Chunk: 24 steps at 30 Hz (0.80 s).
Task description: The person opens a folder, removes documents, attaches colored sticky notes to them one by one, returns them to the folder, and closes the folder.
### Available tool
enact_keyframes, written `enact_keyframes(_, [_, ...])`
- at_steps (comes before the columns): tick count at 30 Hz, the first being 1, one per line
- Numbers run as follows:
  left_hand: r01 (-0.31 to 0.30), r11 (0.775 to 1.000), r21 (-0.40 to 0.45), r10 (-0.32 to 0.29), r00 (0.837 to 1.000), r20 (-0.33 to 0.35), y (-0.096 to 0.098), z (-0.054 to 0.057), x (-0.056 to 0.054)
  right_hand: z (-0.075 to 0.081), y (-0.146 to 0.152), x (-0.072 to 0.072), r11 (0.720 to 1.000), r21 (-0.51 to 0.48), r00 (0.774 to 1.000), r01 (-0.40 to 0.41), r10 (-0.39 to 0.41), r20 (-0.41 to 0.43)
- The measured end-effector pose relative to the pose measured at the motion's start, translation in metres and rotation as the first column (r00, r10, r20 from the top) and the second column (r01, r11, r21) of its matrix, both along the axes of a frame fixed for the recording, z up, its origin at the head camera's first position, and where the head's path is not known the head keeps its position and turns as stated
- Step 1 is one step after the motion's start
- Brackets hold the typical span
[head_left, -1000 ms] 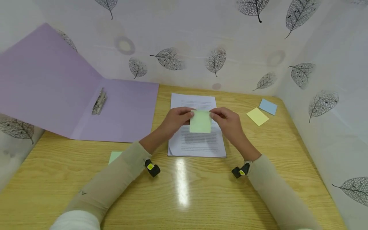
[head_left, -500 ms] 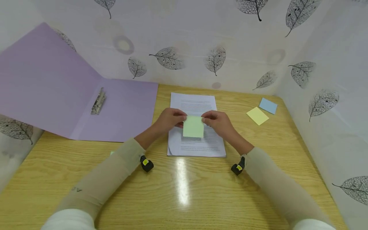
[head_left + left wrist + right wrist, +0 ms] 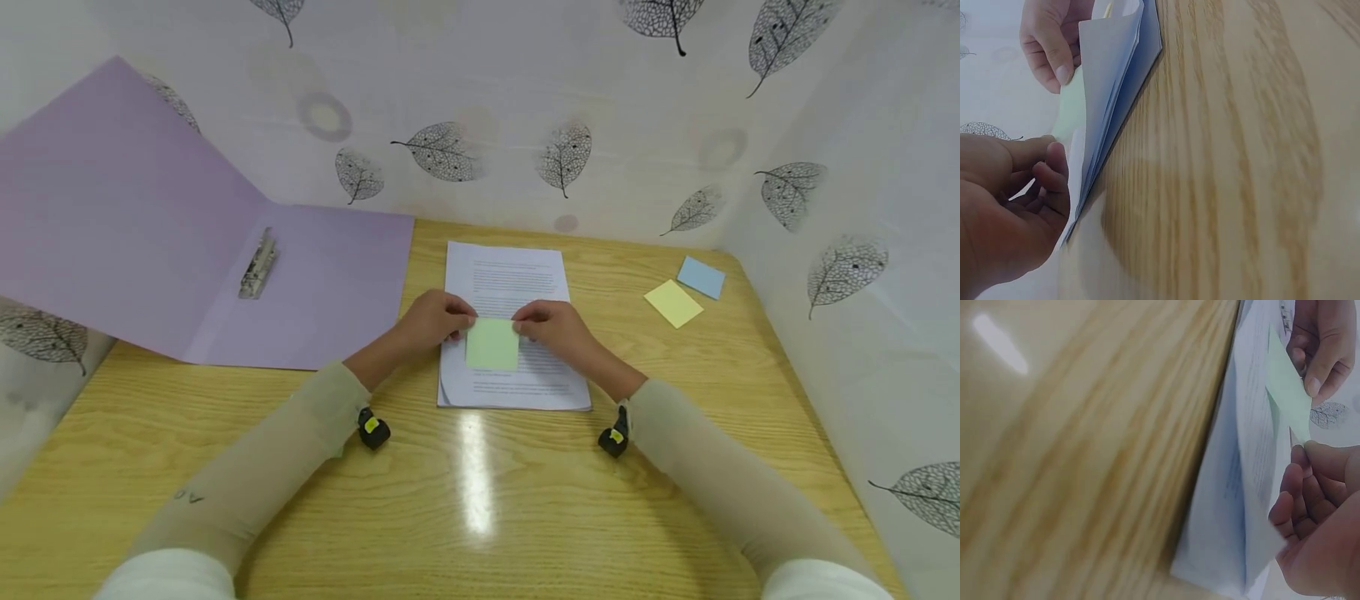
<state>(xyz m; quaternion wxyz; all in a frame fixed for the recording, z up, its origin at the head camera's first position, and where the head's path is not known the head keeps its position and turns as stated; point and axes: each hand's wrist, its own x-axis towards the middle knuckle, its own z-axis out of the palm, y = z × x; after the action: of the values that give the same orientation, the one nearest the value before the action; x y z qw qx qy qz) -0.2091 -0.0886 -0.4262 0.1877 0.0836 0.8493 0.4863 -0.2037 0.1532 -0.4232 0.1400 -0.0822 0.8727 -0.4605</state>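
A pale green sticky note (image 3: 492,344) is held by its two upper corners, close over the printed top sheet of a paper stack (image 3: 517,283). My left hand (image 3: 433,321) pinches its upper left corner between thumb and finger. At the upper right corner my right hand (image 3: 553,327) pinches it the same way. In the left wrist view the green note (image 3: 1071,106) spans between both hands, partly behind a curled sheet edge. The right wrist view shows the note (image 3: 1289,390) slanting down toward the printed page, its top edge between the fingertips.
An open purple folder (image 3: 337,283) with a metal clip (image 3: 258,265) lies at the left, its cover raised against the leaf-patterned curtain. A yellow sticky note (image 3: 673,303) and a blue sticky note (image 3: 701,277) lie at the right. Another green note is mostly hidden under the left forearm.
Both hands have moved the green note left and toward the body, lower over the printed page. The left forearm now covers most of the other green note on the table.
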Motion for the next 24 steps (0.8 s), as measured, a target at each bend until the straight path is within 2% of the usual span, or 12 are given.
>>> enact_keyframes(3, [0.022,0.999,-0.024,-0.022,1.0,-0.012,-0.005,0.0,0.002,-0.003,-0.004,0.001,0.999,0.033,1.0,-0.025,0.026,-0.009])
enact_keyframes(11, [0.037,0.997,-0.064,-0.036,0.999,0.016,-0.012,-0.003,0.009,-0.006,-0.012,0.005,0.986,0.157,0.996,-0.062,0.071,-0.052])
enact_keyframes(19, [0.059,0.989,-0.134,-0.065,0.997,-0.04,-0.013,-0.009,0.013,-0.009,-0.016,0.008,0.967,0.245,0.989,-0.074,0.103,-0.107])
enact_keyframes(24, [0.058,0.985,-0.163,-0.069,0.996,-0.059,-0.011,-0.007,0.015,-0.01,-0.017,0.008,0.949,0.306,0.981,-0.08,0.129,-0.143])
